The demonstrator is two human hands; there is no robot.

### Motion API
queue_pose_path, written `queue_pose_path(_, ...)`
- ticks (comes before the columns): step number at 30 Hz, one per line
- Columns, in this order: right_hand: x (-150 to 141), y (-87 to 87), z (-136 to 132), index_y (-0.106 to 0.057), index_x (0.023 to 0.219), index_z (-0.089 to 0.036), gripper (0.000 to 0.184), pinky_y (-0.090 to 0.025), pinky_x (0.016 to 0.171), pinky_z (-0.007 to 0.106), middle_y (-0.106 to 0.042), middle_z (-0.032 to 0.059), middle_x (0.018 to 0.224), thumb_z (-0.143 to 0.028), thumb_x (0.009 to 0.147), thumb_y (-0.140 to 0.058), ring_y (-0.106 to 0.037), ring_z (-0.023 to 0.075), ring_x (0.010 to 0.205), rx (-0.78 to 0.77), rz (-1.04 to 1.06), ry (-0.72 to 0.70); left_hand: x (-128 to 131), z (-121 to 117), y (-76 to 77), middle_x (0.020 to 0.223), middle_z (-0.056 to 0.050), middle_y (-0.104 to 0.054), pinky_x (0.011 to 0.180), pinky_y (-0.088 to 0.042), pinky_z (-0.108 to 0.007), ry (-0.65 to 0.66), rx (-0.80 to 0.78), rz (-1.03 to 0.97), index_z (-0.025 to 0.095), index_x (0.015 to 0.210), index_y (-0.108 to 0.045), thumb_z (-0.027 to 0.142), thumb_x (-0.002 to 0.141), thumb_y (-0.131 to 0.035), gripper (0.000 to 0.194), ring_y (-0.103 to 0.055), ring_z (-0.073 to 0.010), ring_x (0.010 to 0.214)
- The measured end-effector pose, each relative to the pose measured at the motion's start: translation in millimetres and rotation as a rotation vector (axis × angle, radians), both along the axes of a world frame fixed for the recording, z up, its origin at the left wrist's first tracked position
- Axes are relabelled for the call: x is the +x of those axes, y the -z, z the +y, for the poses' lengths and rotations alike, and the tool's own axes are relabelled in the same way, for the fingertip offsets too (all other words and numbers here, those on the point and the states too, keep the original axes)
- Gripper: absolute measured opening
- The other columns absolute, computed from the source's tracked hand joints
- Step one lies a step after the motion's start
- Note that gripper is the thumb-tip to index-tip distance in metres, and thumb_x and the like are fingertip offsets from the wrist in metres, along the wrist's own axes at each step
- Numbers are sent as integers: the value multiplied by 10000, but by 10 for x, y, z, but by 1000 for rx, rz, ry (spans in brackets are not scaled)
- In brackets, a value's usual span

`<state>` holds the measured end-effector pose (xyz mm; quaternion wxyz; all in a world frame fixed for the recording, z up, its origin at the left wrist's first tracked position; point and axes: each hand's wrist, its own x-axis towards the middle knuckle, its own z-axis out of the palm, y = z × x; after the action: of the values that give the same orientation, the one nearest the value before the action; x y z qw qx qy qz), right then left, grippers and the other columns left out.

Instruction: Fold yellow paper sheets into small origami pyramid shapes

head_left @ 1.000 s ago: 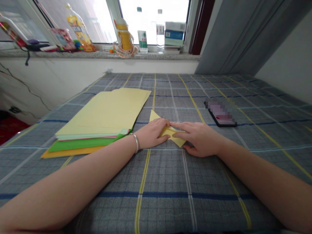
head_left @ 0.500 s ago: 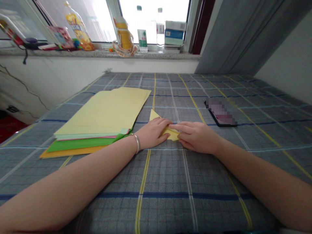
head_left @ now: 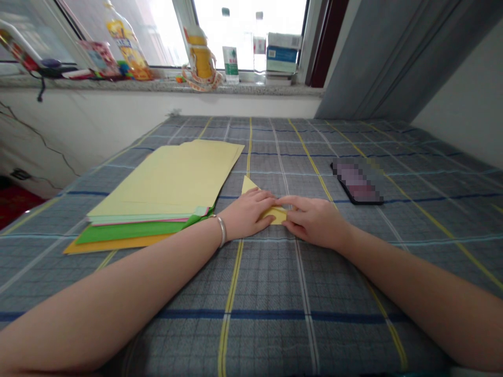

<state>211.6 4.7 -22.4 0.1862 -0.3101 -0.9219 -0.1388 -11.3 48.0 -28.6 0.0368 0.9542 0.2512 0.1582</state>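
Note:
A small piece of folded yellow paper (head_left: 277, 215) lies on the plaid cloth, its pointed tip (head_left: 249, 185) sticking out beyond my fingers. My left hand (head_left: 249, 213), with a silver bangle (head_left: 222, 231) on its wrist, presses flat on the paper's left part. My right hand (head_left: 314, 221) comes in from the right, its fingers bent over the paper's right part. Their fingertips nearly meet, and most of the paper is hidden beneath them.
A stack of pale yellow, green and orange paper sheets (head_left: 165, 183) lies just left of my left hand. A phone (head_left: 357, 183) with a blurred screen lies to the right. Bottles and boxes stand on the window sill (head_left: 165, 87) beyond the grey plaid cloth (head_left: 267, 335).
My right hand has slid left and curled over the paper, hiding its lower corner. My left hand has hardly moved. The view has tilted slightly.

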Motion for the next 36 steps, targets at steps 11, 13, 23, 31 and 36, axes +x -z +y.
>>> queue_pose_path(11,41,54,94,-679,863,-191,150,-461,980,446,-492,118,1399,-261,880,-547,-477,236,1259,-253,247,-176,13,-28,-40,1240,-106,-572,1034,-336,-461,-19,-25,28,196,1239,-532,384,898,-546,390,-507,-254,1129)
queue_pose_path(13,33,41,82,-674,850,-184,157,-462,976,438,-505,125,1386,-260,884,-541,-496,236,1238,-249,237,-154,14,-26,-38,1241,-107,-572,1032,-339,-449,-22,-27,28,190,1248,-526,396,898,-551,407,-504,-252,1137)
queue_pose_path(23,-21,-1,-11,-668,835,-197,214,-504,700,313,-653,29,1222,-292,917,-496,-661,181,906,-57,35,77,10,14,17,1289,-117,-564,1124,-268,-475,-35,-73,10,151,1245,-500,432,884,-563,462,-526,-246,1179)
queue_pose_path(31,-68,30,-14,-590,964,-205,162,-451,599,301,-656,40,1143,-322,854,-576,-644,174,792,-87,99,212,5,24,10,1305,-117,-560,1105,-313,-472,-24,-84,0,167,1280,-489,440,881,-561,489,-533,-255,1175)
queue_pose_path(36,-78,43,18,-486,1216,-227,441,-433,595,291,-643,54,1096,-343,812,-620,-620,162,724,-185,196,255,1,20,11,1327,-110,-546,1126,-273,-506,-22,-99,-10,196,1311,-464,412,878,-575,497,-536,-246,1182)
